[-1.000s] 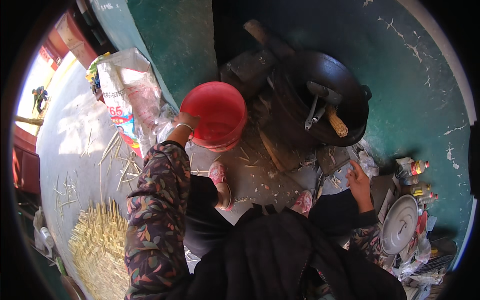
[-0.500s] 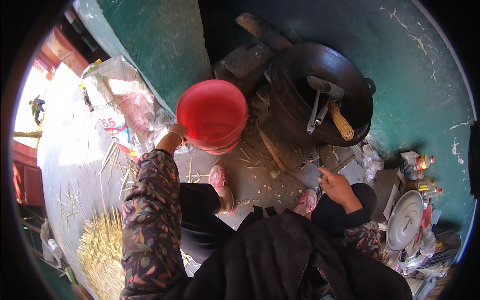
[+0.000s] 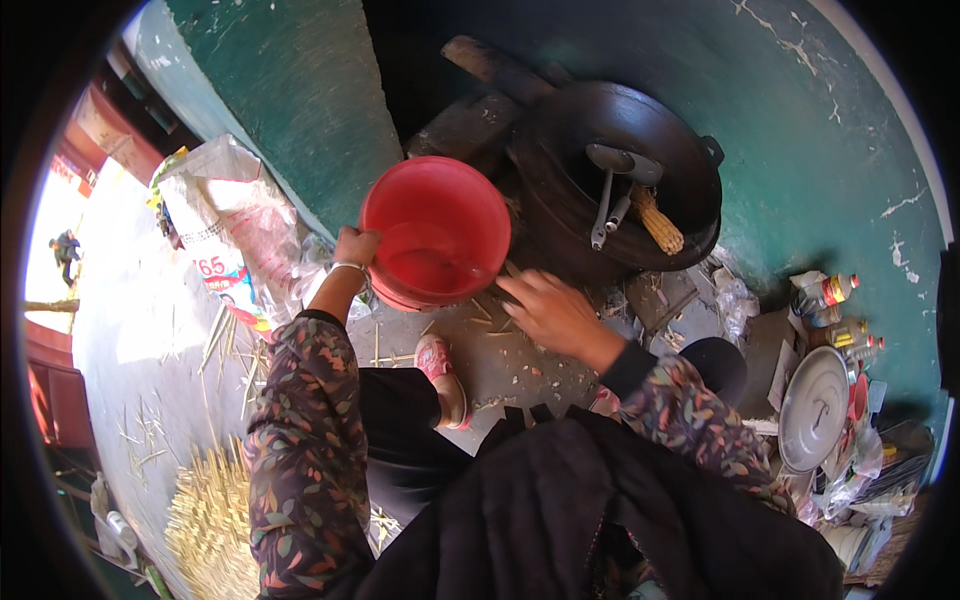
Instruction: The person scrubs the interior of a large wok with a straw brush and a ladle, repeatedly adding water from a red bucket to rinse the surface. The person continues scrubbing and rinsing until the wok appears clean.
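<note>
Gripping round red plastic bucket (image 3: 436, 235), left hand (image 3: 355, 248).

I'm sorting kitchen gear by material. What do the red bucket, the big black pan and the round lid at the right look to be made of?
The red bucket looks like plastic: even colour, smooth glossy wall, thin rim. The big black pan seems to be cast iron or blackened steel: dull, dark, sooty-looking surface. The round lid looks like bare aluminium or steel: pale grey metallic sheen.
</note>
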Demonstrator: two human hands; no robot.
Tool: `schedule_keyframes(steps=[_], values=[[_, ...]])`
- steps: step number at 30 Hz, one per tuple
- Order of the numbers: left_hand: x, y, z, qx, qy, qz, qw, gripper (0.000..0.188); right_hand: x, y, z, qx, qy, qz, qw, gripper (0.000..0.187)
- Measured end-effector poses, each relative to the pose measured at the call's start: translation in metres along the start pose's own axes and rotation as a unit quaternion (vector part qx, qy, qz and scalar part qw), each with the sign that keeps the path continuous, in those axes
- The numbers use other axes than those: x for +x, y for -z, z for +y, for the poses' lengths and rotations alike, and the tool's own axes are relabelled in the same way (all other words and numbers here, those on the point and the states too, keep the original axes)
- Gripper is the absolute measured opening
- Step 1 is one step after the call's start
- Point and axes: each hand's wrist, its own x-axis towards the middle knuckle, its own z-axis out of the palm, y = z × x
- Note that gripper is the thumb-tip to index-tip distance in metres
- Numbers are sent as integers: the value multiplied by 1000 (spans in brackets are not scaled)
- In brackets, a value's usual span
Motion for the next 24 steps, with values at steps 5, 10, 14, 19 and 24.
schedule_keyframes(steps=[5, 10, 14, 19, 24], values=[[-35, 28, 39, -16, -91, 50, 994, 39, 57, -17, -29, -92, 39, 33, 994, 37], [-51, 62, 49, -159, -79, 34, 984, 31, 66, -44, -16, -170, -27, -99, 980, 41], [-48, 85, 37, -222, -66, 28, 972, 35, 65, -45, -20, -109, 39, -121, 986, 30], [-76, 106, 65, -268, -90, 68, 957, 36, 58, 3, -42, -24, -32, -54, 998, 18], [-101, 117, 106, -265, -128, 166, 941, 38, 34, 19, -5, 325, -73, -22, 943, 25]])
